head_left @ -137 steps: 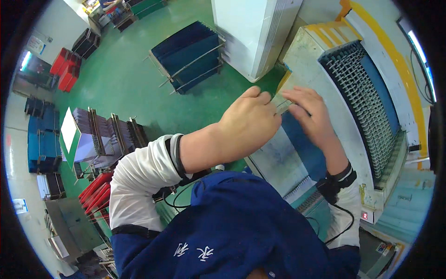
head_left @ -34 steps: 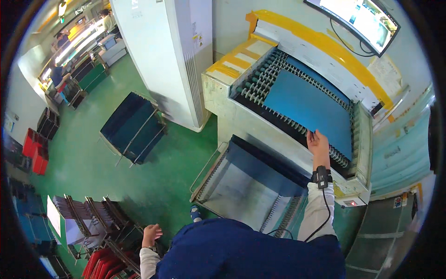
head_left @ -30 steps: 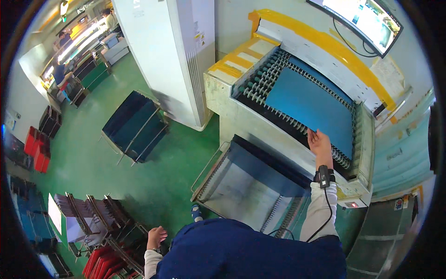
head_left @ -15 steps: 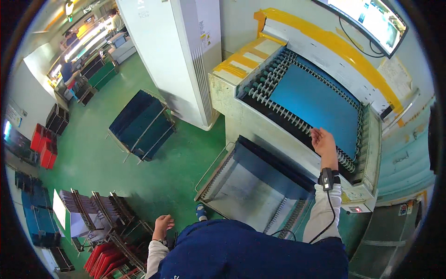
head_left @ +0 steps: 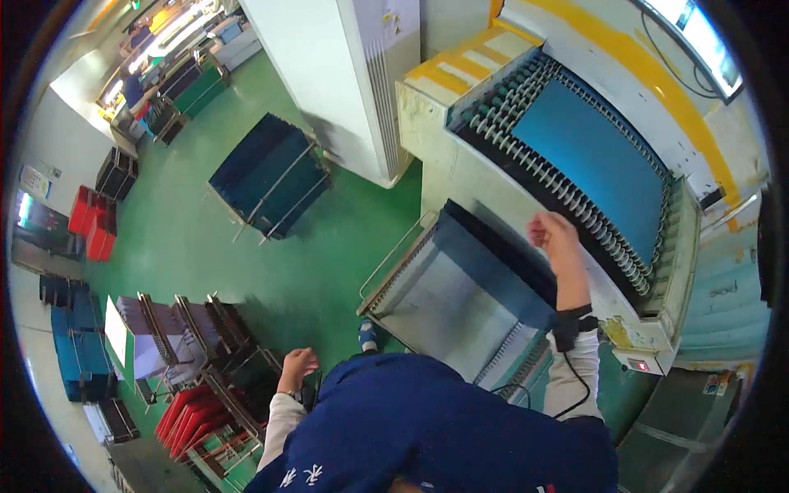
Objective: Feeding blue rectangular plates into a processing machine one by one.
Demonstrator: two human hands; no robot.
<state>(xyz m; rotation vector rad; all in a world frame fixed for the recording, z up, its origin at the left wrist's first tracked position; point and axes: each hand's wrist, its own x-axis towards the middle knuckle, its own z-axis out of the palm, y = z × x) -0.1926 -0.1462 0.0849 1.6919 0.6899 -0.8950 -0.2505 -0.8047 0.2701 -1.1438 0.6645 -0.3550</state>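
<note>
A blue rectangular panel (head_left: 593,156) lies on the rollers (head_left: 567,193) of a white roller machine at the right. My right hand (head_left: 555,237) hovers by the machine's front side, apart from the panel, fingers curled in and nothing seen in them. Below it stands a rack cart (head_left: 444,287) with slotted edges, a pale inner sheet and dark blue sheets along its far side. My left hand (head_left: 299,366) is low beside my body, over the green floor, its fingers curled closed with no object visible.
A tall white cabinet (head_left: 329,74) stands beyond the cart. Another rack with dark sheets (head_left: 269,177) is on the floor to the left. Racks with pale panels (head_left: 152,324) and red panels (head_left: 193,419) stand at lower left. A screen (head_left: 694,37) hangs at upper right.
My right hand has drawn back from the roller edge toward me, and its fingers have curled. The view has shifted, with the machine farther up and right. The blue panel remains on the rollers.
</note>
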